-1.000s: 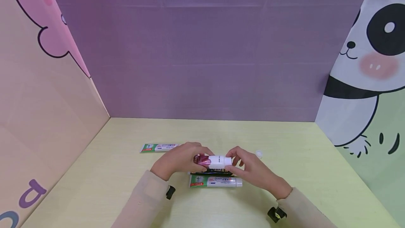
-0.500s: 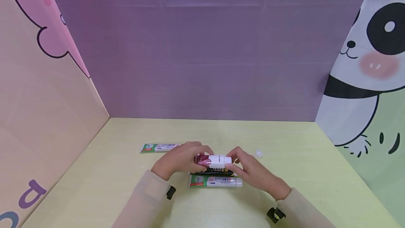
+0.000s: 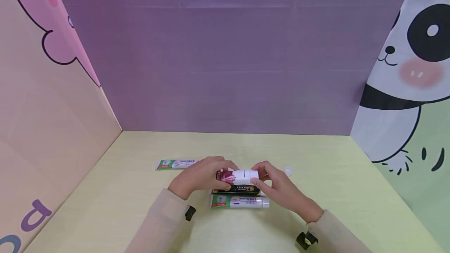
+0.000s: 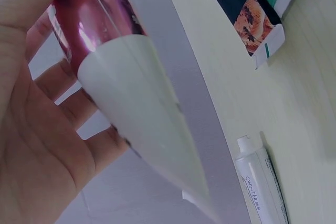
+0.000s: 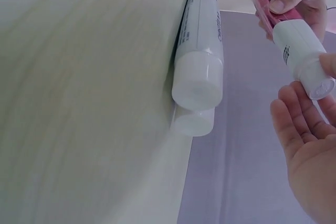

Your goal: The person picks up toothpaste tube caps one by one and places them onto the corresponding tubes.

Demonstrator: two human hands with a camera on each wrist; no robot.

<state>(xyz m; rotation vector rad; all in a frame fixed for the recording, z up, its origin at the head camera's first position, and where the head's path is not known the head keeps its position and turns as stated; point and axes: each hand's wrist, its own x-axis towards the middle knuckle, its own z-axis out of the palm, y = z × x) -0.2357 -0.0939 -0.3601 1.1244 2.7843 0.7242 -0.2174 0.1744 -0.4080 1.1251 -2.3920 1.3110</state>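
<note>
Maroon-and-white tube [image 3: 237, 177], contents hidden, is held above the table [image 3: 105, 206], the left hand [image 3: 201, 173] pinching its maroon body and the right hand [image 3: 283, 187] its capped end. Near it I see a black tube [image 3: 237, 189] beside the nearer green-and-white tube [image 3: 240, 201]; the farther green-and-white tube [image 3: 177, 163], partly behind the left hand, reads "CWINTER" in my left wrist view, and a small white disc [image 3: 288, 171] lies beyond the right hand.
</note>
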